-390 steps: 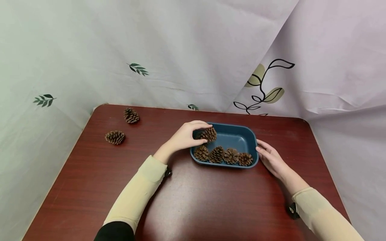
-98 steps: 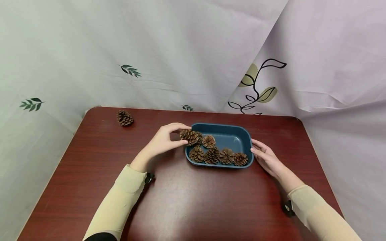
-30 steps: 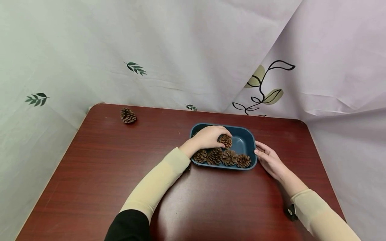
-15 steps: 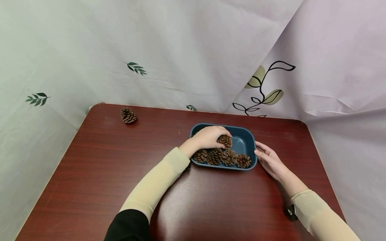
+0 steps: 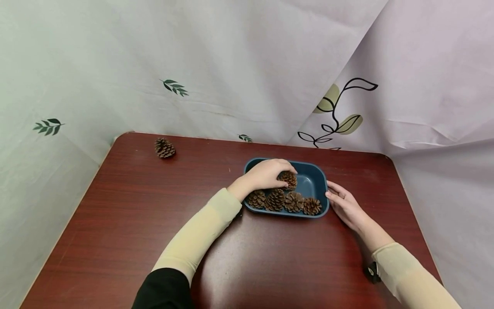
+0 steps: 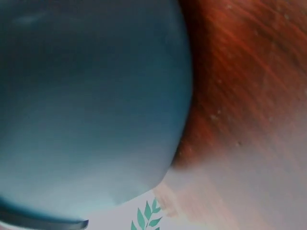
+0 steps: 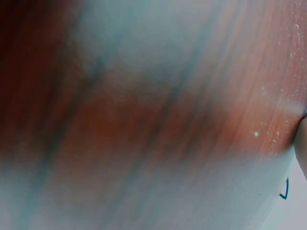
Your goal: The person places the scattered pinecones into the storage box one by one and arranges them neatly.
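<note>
In the head view, my left hand [image 5: 264, 175] reaches over the blue tray [image 5: 308, 183] and grips a brown pine cone [image 5: 288, 180] between thumb and fingers. Several other pine cones [image 5: 294, 201] stand in a row along the tray's near wall. The tray's back left part is hidden under the hand. Against the tray's right end rest the fairly straight fingertips of my right hand [image 5: 347, 208]. The left wrist view is filled mostly by the tray's blue outer side [image 6: 105, 96]. A fingertip [image 7: 301, 143] shows at the right edge of the blurred right wrist view.
One loose pine cone [image 5: 164, 148] lies near the back left corner of the dark red wooden table [image 5: 115, 206]. Behind the table hangs a pale curtain [image 5: 247, 86] printed with leaves.
A cone formerly loose at front left has left the table. From the tray's left rim, my left hand has moved right with a cone; it barely shifts in the last second. The right hand stays.
</note>
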The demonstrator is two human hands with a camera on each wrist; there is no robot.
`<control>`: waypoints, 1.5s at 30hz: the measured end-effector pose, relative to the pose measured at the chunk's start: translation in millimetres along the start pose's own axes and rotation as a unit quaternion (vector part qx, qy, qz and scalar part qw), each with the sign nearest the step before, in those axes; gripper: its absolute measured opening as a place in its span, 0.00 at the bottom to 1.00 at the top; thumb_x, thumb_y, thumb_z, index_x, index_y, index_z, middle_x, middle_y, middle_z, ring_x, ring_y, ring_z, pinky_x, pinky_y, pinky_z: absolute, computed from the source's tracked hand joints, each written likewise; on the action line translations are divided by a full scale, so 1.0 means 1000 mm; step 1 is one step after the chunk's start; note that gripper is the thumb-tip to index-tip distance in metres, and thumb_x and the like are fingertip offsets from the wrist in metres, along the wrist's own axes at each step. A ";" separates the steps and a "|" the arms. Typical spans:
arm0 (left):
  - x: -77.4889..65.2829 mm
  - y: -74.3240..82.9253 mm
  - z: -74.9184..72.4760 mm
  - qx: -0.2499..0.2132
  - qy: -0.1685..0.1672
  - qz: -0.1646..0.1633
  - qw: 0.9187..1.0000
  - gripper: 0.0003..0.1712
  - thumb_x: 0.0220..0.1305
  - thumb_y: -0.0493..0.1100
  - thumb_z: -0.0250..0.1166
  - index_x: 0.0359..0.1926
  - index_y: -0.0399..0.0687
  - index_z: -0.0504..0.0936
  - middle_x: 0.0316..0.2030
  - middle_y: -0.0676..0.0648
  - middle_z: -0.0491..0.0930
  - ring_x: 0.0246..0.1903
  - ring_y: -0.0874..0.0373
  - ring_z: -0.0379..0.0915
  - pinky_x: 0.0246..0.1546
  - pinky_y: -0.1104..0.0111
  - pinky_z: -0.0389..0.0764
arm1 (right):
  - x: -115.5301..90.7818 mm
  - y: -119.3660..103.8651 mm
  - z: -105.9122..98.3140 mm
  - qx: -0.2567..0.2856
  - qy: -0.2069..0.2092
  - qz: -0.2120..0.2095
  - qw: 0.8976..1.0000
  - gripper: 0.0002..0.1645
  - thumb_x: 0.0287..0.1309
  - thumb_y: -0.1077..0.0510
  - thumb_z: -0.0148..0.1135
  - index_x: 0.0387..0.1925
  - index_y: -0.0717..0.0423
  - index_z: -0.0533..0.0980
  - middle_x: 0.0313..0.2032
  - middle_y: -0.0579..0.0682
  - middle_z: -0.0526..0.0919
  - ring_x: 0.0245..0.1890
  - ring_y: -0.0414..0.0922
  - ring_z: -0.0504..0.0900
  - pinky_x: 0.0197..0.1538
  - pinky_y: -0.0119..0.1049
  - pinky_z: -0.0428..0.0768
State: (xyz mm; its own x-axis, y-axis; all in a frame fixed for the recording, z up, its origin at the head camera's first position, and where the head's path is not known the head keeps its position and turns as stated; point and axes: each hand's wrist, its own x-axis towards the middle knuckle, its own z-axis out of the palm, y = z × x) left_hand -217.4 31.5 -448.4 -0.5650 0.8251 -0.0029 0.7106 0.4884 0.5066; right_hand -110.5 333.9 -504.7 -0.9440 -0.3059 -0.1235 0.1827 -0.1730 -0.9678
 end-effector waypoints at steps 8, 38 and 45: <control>-0.006 0.001 -0.008 -0.012 0.010 -0.002 1.000 0.24 0.74 0.47 0.71 0.67 0.49 0.82 0.68 0.47 0.80 0.71 0.52 0.74 0.74 0.59 0.76 | 0.000 -0.001 0.001 -0.005 0.003 0.005 1.000 0.23 0.83 0.65 0.47 0.71 0.48 0.71 0.62 0.32 0.82 0.62 0.27 0.81 0.63 0.18 0.77; -0.060 -0.030 -0.035 -0.028 0.114 -0.043 0.992 0.21 0.73 0.43 0.70 0.65 0.50 0.84 0.64 0.48 0.83 0.66 0.51 0.78 0.70 0.53 0.79 | -0.002 -0.001 0.000 -0.003 0.003 0.002 1.000 0.23 0.83 0.66 0.46 0.67 0.41 0.73 0.61 0.32 0.83 0.60 0.27 0.82 0.63 0.18 0.78; -0.080 -0.042 -0.042 -0.040 0.154 -0.065 0.985 0.21 0.72 0.41 0.71 0.64 0.51 0.85 0.63 0.47 0.83 0.67 0.49 0.77 0.71 0.51 0.78 | -0.001 -0.001 0.001 -0.009 0.007 0.006 1.000 0.23 0.82 0.66 0.47 0.66 0.40 0.73 0.60 0.32 0.84 0.60 0.26 0.82 0.62 0.18 0.78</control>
State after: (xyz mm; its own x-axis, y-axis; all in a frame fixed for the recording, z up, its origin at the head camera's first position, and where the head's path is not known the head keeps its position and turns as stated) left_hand -219.5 -67.2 -433.5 -0.7580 0.6262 0.1825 0.5954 0.5502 0.5855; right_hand -109.4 333.8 -503.2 -0.9456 -0.2948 -0.1372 0.1886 -0.1535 -0.9700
